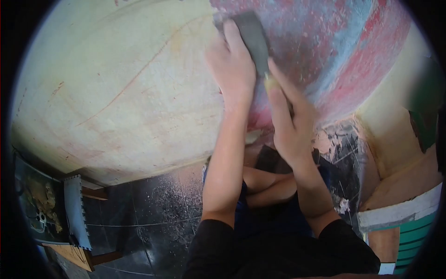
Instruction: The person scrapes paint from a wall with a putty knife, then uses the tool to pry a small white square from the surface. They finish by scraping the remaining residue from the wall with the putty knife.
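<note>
My left hand (234,65) presses flat on a grey sheet of sandpaper (253,35) against a large curved hull surface (116,93). My right hand (290,118) lies just below and to the right, its fingers on the lower edge of the same sheet. Under the hands the hull shows worn red and blue paint (334,46); to the left it is bare cream colour. My crossed legs show below the forearms.
A dusty black tiled floor (153,204) lies beneath the hull. At the lower left lie a notched trowel (74,209) and a wooden board (69,253). A green and white object (409,228) stands at the lower right.
</note>
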{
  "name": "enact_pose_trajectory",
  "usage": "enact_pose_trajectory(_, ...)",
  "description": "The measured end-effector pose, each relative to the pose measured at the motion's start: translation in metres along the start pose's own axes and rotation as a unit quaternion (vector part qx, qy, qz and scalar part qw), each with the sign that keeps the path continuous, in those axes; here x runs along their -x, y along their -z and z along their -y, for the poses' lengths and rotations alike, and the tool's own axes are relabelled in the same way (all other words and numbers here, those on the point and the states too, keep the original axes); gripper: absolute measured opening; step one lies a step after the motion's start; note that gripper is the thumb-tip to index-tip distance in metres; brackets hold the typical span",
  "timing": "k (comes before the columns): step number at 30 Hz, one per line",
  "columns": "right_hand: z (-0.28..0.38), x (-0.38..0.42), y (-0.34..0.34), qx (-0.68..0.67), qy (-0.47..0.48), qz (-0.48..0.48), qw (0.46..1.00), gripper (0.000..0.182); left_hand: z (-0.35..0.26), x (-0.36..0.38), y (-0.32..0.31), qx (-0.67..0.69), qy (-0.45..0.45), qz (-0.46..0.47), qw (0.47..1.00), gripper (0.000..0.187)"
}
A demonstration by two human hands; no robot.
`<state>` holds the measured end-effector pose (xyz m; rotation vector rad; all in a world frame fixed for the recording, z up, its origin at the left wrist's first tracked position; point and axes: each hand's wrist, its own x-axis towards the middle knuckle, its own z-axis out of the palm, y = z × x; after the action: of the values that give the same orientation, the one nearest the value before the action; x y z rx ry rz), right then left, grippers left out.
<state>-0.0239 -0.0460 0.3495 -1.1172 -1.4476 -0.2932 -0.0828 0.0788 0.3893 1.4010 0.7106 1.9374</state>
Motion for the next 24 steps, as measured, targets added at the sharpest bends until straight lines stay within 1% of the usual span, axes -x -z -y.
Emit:
enact_pose_trajectory(1,0.004,-0.007,0.0,0.005,-0.011,0.0,1.0,0.04,-0.006,-0.006,-0.002,-0.002,0.009,0.008,1.0,0.05)
enact_pose_trajectory(3,0.017,-0.024,0.001,-0.034,-0.042,0.012,0.998,0.04,-0.019,-0.021,-0.006,0.107,0.045,0.009,0.993,0.051)
enact_pose_trajectory(4,0.018,-0.021,0.003,-0.033,-0.042,0.011,0.998,0.04,-0.019,-0.017,-0.006,0.108,0.046,0.01,0.993,0.051)
enact_pose_trajectory(6,0.024,-0.013,0.008,-0.013,-0.108,0.039,0.993,0.039,-0.017,-0.007,-0.003,0.075,0.032,0.015,0.997,0.05)
enact_pose_trajectory(7,0.021,-0.002,0.009,-0.014,-0.104,0.039,0.994,0.039,-0.009,0.004,-0.001,0.076,0.029,0.012,0.997,0.05)
enact_pose_trajectory(8,0.014,0.012,0.009,-0.032,-0.107,0.026,0.993,0.039,0.004,0.016,0.001,0.065,0.06,0.026,0.996,0.05)
enact_pose_trajectory(9,0.012,0.014,0.006,-0.05,-0.11,0.013,0.993,0.039,0.003,0.019,0.003,0.053,0.09,0.041,0.994,0.051)
enact_pose_trajectory(10,0.008,0.009,0.004,-0.051,-0.107,0.011,0.993,0.039,0.003,0.012,0.0,0.054,0.086,0.04,0.994,0.051)
enact_pose_trajectory(12,-0.001,-0.004,0.0,0.009,0.012,-0.019,1.0,0.04,0.003,-0.002,-0.007,0.017,-0.02,-0.003,1.0,0.051)
enact_pose_trajectory(13,0.006,-0.011,0.002,0.013,0.002,-0.017,1.0,0.04,-0.008,-0.008,-0.008,0.014,-0.011,0.003,1.0,0.051)
enact_pose_trajectory(15,0.026,-0.031,0.007,-0.043,-0.139,0.036,0.989,0.04,-0.034,-0.022,-0.011,0.174,0.076,0.026,0.981,0.052)
enact_pose_trajectory(16,0.025,-0.029,0.007,-0.044,-0.138,0.035,0.989,0.04,-0.031,-0.021,-0.01,0.174,0.075,0.027,0.982,0.052)
enact_pose_trajectory(18,0.017,-0.019,0.008,-0.002,-0.079,0.024,0.997,0.04,-0.016,-0.013,-0.008,0.073,0.007,0.007,0.997,0.053)
enact_pose_trajectory(19,0.008,-0.006,0.008,-0.003,-0.074,0.024,0.997,0.04,-0.006,-0.001,-0.007,0.075,0.004,0.004,0.997,0.053)
enact_pose_trajectory(21,-0.005,0.015,0.005,-0.025,-0.047,-0.006,0.999,0.04,0.006,0.019,-0.006,0.024,0.063,0.026,0.997,0.058)
enact_pose_trajectory(22,-0.009,0.013,0.003,-0.026,-0.045,-0.006,0.999,0.04,0.009,0.015,-0.007,0.024,0.061,0.026,0.998,0.058)
enact_pose_trajectory(24,-0.013,0.005,0.003,-0.011,-0.006,-0.025,1.0,0.04,0.012,0.008,-0.015,-0.011,-0.021,-0.023,0.999,0.052)
